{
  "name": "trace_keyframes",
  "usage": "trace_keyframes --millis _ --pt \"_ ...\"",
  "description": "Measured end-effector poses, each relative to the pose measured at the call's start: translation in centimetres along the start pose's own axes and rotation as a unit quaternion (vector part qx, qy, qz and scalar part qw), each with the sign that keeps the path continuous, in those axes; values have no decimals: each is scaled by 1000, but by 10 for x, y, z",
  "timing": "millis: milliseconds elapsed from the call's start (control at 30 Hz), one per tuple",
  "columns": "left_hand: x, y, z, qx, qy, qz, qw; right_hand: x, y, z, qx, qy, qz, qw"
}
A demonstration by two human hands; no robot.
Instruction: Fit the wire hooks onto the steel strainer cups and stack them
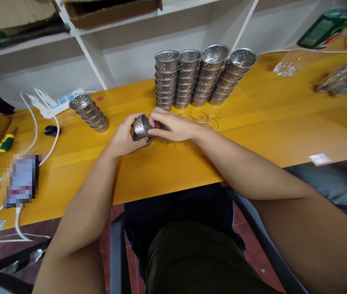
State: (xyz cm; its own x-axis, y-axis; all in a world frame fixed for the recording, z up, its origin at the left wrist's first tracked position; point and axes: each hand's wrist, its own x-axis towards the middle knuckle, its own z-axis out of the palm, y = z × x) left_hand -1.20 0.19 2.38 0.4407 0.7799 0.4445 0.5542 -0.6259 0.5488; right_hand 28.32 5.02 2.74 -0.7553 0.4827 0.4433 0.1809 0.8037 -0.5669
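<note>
My left hand (126, 136) is closed round a small perforated metal cup (142, 125), which it holds tilted on its side just above the table. At the cup's right side, my right hand (170, 124) has its thumb and fingers pinched together; whatever lies between them is too small to make out. Thin curved metal wires (204, 119) lie scattered behind and under my right hand. Part of another metal rim shows beneath the held cup, mostly hidden by my left hand.
Several tall stacks of perforated cups (188, 77) stand at the back; a shorter leaning stack (91, 112) is at left. Further left are a phone (23, 179) with white cables, a screwdriver (7, 141) and a power strip (58, 104). A plastic bottle (314, 38) lies at back right.
</note>
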Motion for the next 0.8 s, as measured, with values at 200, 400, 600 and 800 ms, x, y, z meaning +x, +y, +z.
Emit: trace_keyframes --millis 200,400,600,800 --pt "1 -3 0 -19 5 -33 999 1 10 4 -4 3 2 1000" --pt "0 -2 -1 -31 5 -30 999 1 8 4 16 6 -10 1000" --pt "-1 -6 -1 -38 13 -31 999 3 7 4 90 37 -20 995" --pt "2 -28 -8 -55 94 -54 993 -2 -1 -20 245 -20 24 969"
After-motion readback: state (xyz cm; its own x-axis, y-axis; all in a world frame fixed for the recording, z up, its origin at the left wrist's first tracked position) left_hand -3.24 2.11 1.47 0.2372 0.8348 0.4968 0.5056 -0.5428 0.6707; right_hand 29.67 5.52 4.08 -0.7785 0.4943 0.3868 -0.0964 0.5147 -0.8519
